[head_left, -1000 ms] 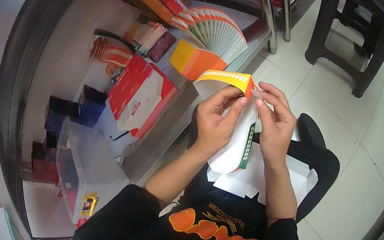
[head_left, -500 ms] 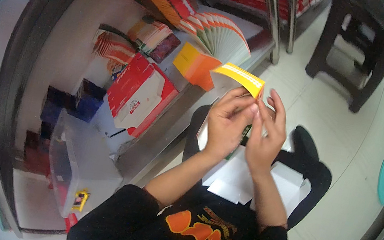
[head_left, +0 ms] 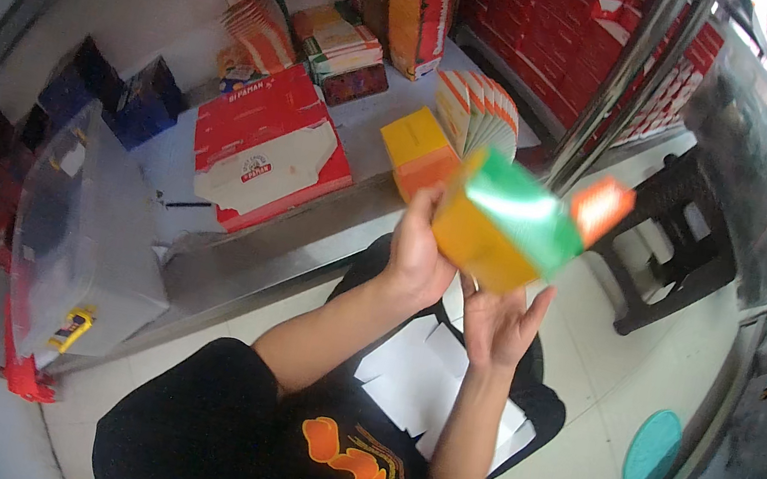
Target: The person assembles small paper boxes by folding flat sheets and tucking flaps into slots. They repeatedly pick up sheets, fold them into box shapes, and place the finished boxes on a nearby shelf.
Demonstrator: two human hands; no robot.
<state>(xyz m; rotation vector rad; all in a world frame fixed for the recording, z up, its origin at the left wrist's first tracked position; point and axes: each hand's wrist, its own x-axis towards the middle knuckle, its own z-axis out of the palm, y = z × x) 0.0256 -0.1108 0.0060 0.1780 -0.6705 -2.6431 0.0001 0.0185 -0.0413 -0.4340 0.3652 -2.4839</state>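
A small folding carton (head_left: pixel 508 222), yellow and green with an orange end flap standing out at the right, is up in front of me, blurred by motion. My left hand (head_left: pixel 421 258) grips it at its left edge, some fingers hidden behind it. Just under the carton, my right hand (head_left: pixel 496 327) has its palm up and its thumb spread away from the fingers; whether it touches the carton is hard to tell. White unprinted card pieces (head_left: pixel 417 372) with flaps lie across my lap. Beyond my left hand, a yellow and orange carton (head_left: pixel 416 149) sits at the shelf edge.
On the shelf at left are a fan of printed cards (head_left: pixel 478 113), a red and white box (head_left: pixel 266 154), dark blue boxes (head_left: pixel 147 104) and a clear plastic bin (head_left: pixel 94 242). A dark stool (head_left: pixel 678 238) and a teal disc (head_left: pixel 652 452) are on the right.
The carton has turned from a thin yellow edge to show its green and yellow sides. My right hand has come away from the left and lowered. The view has shifted.
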